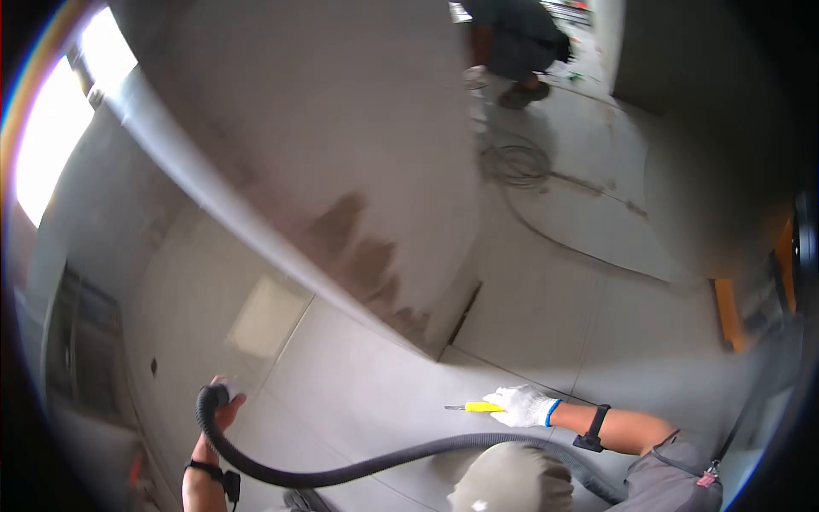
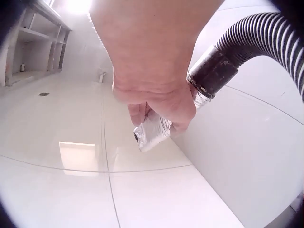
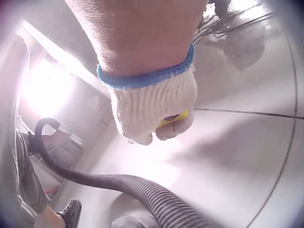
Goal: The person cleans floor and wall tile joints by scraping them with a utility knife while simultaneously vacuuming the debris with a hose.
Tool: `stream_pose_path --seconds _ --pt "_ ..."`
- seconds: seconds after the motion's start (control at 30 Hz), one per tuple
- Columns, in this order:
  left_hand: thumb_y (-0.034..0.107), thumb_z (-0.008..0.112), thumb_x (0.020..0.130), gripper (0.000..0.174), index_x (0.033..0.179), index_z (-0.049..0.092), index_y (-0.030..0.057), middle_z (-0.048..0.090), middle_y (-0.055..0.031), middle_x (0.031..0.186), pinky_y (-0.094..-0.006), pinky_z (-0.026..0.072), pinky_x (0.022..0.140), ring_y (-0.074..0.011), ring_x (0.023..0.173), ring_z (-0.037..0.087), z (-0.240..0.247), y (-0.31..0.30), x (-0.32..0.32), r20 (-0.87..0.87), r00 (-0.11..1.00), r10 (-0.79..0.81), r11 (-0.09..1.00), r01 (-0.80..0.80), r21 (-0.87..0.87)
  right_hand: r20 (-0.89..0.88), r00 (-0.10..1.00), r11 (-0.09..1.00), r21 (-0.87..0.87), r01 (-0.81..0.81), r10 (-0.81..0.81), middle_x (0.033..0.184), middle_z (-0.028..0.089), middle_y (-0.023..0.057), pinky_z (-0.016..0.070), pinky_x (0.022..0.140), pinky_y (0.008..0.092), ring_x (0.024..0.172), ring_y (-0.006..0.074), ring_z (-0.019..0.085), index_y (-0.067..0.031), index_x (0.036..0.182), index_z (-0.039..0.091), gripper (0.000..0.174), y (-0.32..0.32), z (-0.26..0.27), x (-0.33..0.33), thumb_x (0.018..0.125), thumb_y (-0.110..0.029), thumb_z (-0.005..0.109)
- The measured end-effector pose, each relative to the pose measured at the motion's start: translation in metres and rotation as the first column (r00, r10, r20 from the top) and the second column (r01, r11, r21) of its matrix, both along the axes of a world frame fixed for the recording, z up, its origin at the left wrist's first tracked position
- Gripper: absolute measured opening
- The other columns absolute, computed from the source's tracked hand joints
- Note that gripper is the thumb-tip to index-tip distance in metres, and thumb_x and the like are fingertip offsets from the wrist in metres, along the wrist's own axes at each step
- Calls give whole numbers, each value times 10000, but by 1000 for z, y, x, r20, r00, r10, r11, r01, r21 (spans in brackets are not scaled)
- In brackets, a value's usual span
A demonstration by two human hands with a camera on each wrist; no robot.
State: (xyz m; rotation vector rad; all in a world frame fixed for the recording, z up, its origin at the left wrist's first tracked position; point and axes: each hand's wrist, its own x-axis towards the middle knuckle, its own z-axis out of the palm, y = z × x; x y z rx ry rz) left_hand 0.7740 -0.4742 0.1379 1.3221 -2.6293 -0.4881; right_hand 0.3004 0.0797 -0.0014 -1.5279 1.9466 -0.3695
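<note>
My bare left hand point(image 1: 223, 416) grips a tube wrapped in silver foil point(image 2: 156, 134), low over the pale tiled floor in the left wrist view. The tube joins the black cuff point(image 2: 212, 73) of a ribbed vacuum hose point(image 1: 367, 468). That hose sags across the front of my body toward the right arm. In a white knit glove with a blue cuff, my right hand point(image 1: 522, 405) holds a yellow utility knife point(image 1: 484, 407). Its thin metal blade points left in the head view; in the right wrist view the fingers hide most of the handle.
A grey wall point(image 1: 401, 154) with brown damp patches juts between the two floor areas. Beyond it are a coiled cable point(image 1: 516, 165) and a crouching person point(image 1: 520, 43). Something orange point(image 1: 725, 314) stands at the right. Open shelving point(image 2: 33, 35) lines the far left.
</note>
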Motion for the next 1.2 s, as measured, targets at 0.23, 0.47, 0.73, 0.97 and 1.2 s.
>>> stream_pose_path --seconds 0.23,0.47,0.73,0.97,1.2 --pt "161 891 778 495 1224 704 55 727 -145 967 -426 591 785 -279 836 692 -90 24 12 -440 874 -203 934 308 181 80 997 999 -45 12 -9 1157 762 192 597 910 474 1042 414 734 -69 1255 746 348 -102 64 47 925 -177 764" --pt "243 878 764 458 1170 721 99 747 -169 1039 -490 579 896 -419 1005 703 -137 10 61 -586 810 20 991 60 117 116 993 1000 8 26 -27 1035 750 188 577 881 380 938 289 741 73 1244 696 383 -233 119 76 885 -56 730" --pt "313 866 806 492 1199 718 57 758 -199 1148 -474 606 859 -418 990 739 -182 -5 205 -588 736 335 923 -381 48 -21 980 980 23 -199 199 891 688 156 553 794 362 805 235 666 72 1251 669 353 -433 200 205 935 -79 714" --pt "325 852 909 566 1344 674 8 788 -221 1152 -431 626 939 -321 1054 780 -129 -4 413 -363 597 715 665 -741 91 118 890 854 251 -456 441 774 656 118 542 656 378 651 201 652 26 1271 678 306 -572 172 391 1055 -190 691" --pt "253 837 920 507 1339 669 21 765 -215 1174 -440 593 985 -344 1076 746 -141 5 490 -442 479 759 564 -822 78 246 873 842 252 -477 421 814 692 187 553 679 411 659 253 671 -3 1386 650 397 -628 75 517 1074 -248 654"
